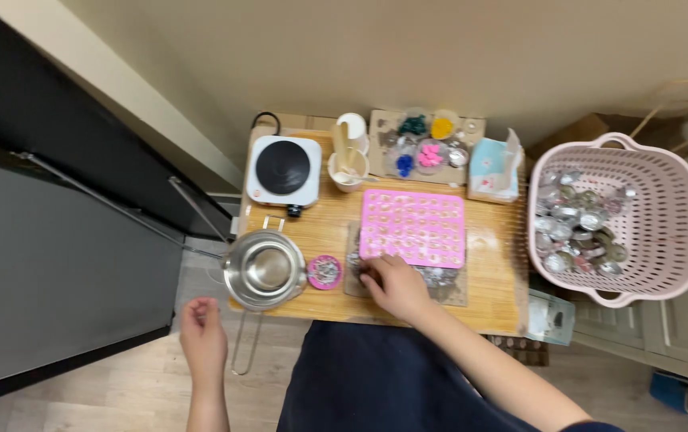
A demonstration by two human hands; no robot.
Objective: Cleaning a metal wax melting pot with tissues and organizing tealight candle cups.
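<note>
Right hand [396, 286] curled on small silver metal cups [440, 277] at pink silicone mould's [414, 227] near edge; grasp unclear. Left hand [202, 336] loosely curled, empty, off the bench [496, 272].

The wooden worktop [496, 280] is carrying a white hotplate [284, 170] at its far left, two white cups [350, 156] beside it, a cardboard tray of coloured pieces [426, 144], a tissue box [494, 170], a pink mould [414, 228], a steel pot [265, 269] and a small pink dish [325, 272].

mould [413, 227]: pink, dotted grid | basket [664, 232]: pale pink, slotted | hotplate [283, 170]: white, black disc | pot [265, 269]: silver
</note>
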